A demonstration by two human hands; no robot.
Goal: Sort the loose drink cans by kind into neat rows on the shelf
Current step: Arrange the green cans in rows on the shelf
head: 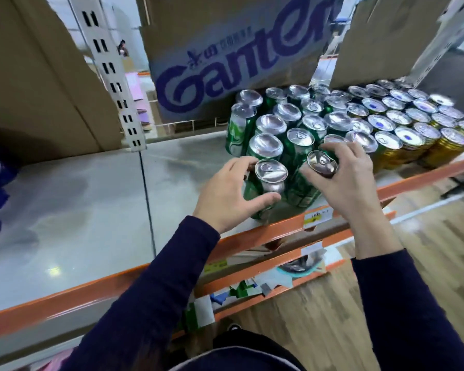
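Drink cans (pixel 332 121) are massed on the right part of a smooth grey shelf (pixel 91 196), their round silver pull-tab lids turned upward. Green cans (pixel 271 124) are gathered in a loose cluster, and gold cans (pixel 413 135) are set in straighter rows just beside them on the right. The front green can (pixel 271 172), close to the shelf's orange front rail (pixel 65 297), is grasped by the left hand (pixel 231 194), with fingers curled round its far side and the thumb laid on its near wall. A dark can (pixel 322 163), tilted toward the camera, is clasped in the curled fingers of the right hand (pixel 351 183) above the nearest green cans. A cardboard box (pixel 239 62) with blue lettering is seen behind the cans, and a slotted metal post (pixel 110 70) to its left.
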